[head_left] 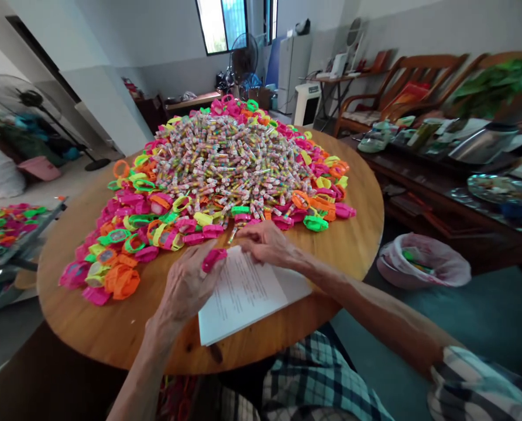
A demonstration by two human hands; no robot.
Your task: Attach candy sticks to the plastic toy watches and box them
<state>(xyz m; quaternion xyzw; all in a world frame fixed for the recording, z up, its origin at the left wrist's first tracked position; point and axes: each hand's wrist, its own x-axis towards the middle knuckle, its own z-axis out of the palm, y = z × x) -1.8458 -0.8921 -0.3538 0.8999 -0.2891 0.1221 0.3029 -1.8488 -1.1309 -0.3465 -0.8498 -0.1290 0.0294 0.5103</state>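
Far left: side tray (6, 231) off the worktop, loaded with more of the same bright plastic pieces, well apart from the hands.

Round wooden worktop (112, 327) next. Pile layout: pink, green, orange and yellow plastic bands (124, 240) form a ring around the edge, small multicoloured candy tubes (230, 164) are heaped in the centre. The ring probably keeps the tubes from rolling off, and both kinds sit within arm's reach.

Left hand (186, 286): curled, back to the camera, pinching a pink band (214, 257) between thumb and fingers. The piece is held just above the near corner of the paper sheet, close to the body, likely so it can be worked on over a flat spot.

Paper sheet (247, 292): printed, lying flat at the worktop's near edge, partly overhanging it. It lies under both hands.

Right hand (265, 242): palm down at the near fringe of the pile, fingers bent and touching the paper's top edge just beside loose tubes. Can't tell whether it grips anything; the fingertips are hidden.

Right, on the floor: basin lined with a pink bag (423, 266), some pieces inside. Beyond it, a cluttered dark side table (419, 181).
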